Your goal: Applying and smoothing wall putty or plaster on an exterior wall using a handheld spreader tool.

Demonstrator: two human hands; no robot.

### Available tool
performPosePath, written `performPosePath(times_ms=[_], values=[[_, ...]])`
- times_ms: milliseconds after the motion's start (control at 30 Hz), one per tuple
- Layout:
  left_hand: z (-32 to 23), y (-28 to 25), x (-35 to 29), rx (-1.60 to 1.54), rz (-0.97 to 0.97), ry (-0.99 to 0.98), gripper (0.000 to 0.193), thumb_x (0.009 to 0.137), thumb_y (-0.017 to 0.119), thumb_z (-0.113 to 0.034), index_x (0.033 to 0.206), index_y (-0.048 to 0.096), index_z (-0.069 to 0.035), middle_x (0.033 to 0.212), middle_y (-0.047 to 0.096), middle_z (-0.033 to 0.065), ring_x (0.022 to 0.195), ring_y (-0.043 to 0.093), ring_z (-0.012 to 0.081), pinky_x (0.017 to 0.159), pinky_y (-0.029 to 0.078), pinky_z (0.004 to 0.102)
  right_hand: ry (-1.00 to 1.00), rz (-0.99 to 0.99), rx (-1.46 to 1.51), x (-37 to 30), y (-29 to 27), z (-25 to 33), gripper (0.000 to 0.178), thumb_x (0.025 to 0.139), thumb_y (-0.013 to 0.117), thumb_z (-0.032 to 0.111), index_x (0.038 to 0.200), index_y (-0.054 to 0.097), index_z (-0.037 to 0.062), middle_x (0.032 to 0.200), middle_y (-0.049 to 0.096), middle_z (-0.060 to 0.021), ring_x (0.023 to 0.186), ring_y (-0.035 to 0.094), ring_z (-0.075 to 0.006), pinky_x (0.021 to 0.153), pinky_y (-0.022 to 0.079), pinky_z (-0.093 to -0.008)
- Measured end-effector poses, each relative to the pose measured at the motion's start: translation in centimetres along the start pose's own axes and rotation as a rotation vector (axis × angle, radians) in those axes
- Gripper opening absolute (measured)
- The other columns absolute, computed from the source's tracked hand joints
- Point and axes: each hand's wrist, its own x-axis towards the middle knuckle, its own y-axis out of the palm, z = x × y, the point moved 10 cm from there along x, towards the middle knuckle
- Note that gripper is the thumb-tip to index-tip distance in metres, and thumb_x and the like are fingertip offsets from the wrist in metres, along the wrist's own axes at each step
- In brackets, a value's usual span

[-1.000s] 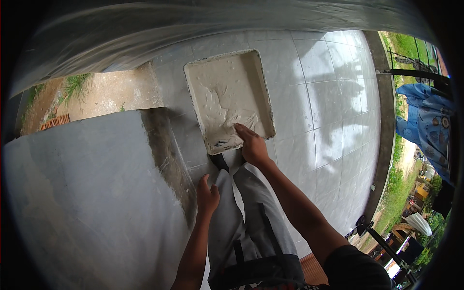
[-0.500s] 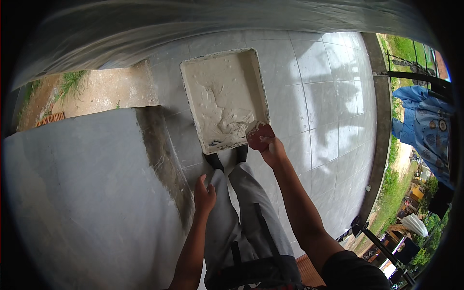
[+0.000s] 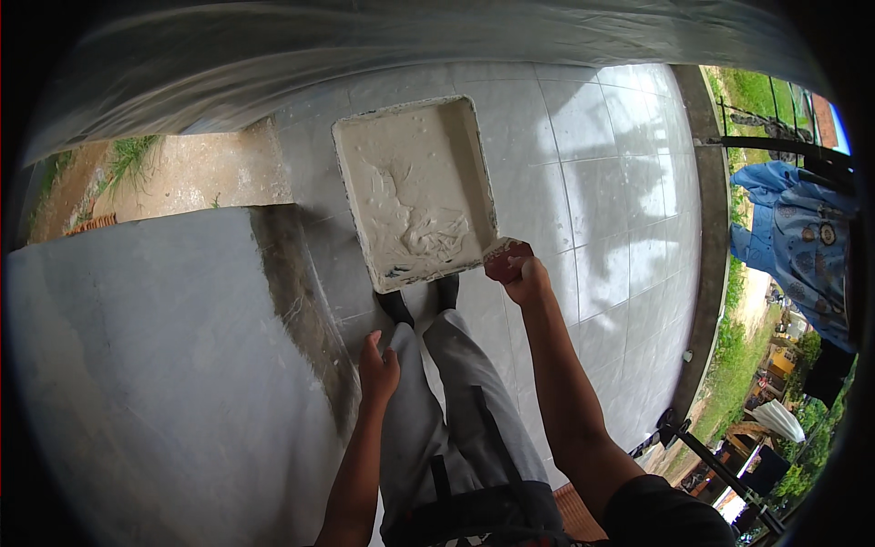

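Observation:
A rectangular tray [image 3: 477,169] stands on the floor just beyond my feet, with a thick cream-coloured paste [image 3: 401,182] in it. The paste is stirred and ridged towards the near end. My right hand [image 3: 530,284] grips a dark red flat scraper [image 3: 504,262] with cream residue along its upper edge. This scraper is at the tray's near right corner; whether it touches the rim I cannot tell. My left hand [image 3: 378,372] hangs beside my left leg, thumb and fingers apart, holding nothing.
Grey tiles [image 3: 592,205] cover the floor. To the left rises a grey plastered surface [image 3: 164,319] with a dark, rough edge [image 3: 292,273]. Translucent sheeting [image 3: 365,46] spans the top. At the far right, a blue patterned cloth [image 3: 807,232] hangs near a dark railing [image 3: 729,469].
My right hand and the scraper have moved slightly right, away from the paste to the tray's corner. The scraper has tilted. My left hand looks much the same.

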Motion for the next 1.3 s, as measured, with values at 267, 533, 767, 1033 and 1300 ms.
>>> performPosePath(times_ms=[267,533,767,1033,1300], values=[[0.0,0.0,0.0,-0.031,0.003,-0.022,0.043,0.091,0.054,-0.010,0.132,0.049,0.006,0.134,0.057,0.0290,0.129,0.053,0.0419,0.111,0.040,0.0466,0.122,0.192,0.039,4.9,-2.8,0.8,0.050,0.080,0.035,-0.010,0.129,0.042,-0.0104,0.120,0.056,-0.0278,0.096,0.065,-0.0450,0.086,0.057,-0.0569],[-2.0,-0.8,0.3,-0.044,-0.008,-0.034,0.042,0.092,0.053,-0.011,0.131,0.049,0.006,0.134,0.057,0.0294,0.129,0.053,0.0423,0.111,0.040,0.0465,-0.104,0.157,0.090,6.2,-4.2,7.7,0.048,0.082,0.038,-0.009,0.130,0.044,-0.0024,0.114,0.058,-0.0273,0.090,0.067,-0.0451,0.082,0.059,-0.0591],[-6.7,-6.7,0.1,0.003,-0.156,0.094,0.040,0.091,0.057,-0.010,0.128,0.051,0.003,0.131,0.060,0.0276,0.126,0.057,0.0414,0.108,0.042,0.0452,-0.318,0.695,0.025,-7.5,10.8,10.8,0.048,0.090,0.064,0.012,0.135,0.048,0.0073,0.117,0.067,-0.0133,0.110,0.066,-0.0308,0.101,0.050,-0.0457],[-25.2,-16.6,-3.6,-0.008,-0.362,0.535,0.046,0.092,0.055,-0.012,0.135,0.047,0.003,0.133,0.056,0.0250,0.126,0.052,0.0434,0.109,0.040,0.0485,-0.119,0.972,0.231,-20.0,19.6,9.6,0.057,0.084,0.064,0.003,0.139,0.048,0.0030,0.129,0.063,-0.0093,0.120,0.061,-0.0240,0.108,0.046,-0.0414],[-39.0,-29.7,-16.3,0.039,-0.801,0.858,0.043,0.093,0.053,-0.009,0.134,0.049,0.004,0.141,0.054,0.0245,0.136,0.047,0.0417,0.114,0.036,0.0488,-0.030,1.260,0.121,-37.3,32.0,9.6,0.057,0.084,0.066,0.003,0.138,0.050,-0.0003,0.130,0.063,-0.0127,0.123,0.060,-0.0300,0.110,0.046,-0.0466]])
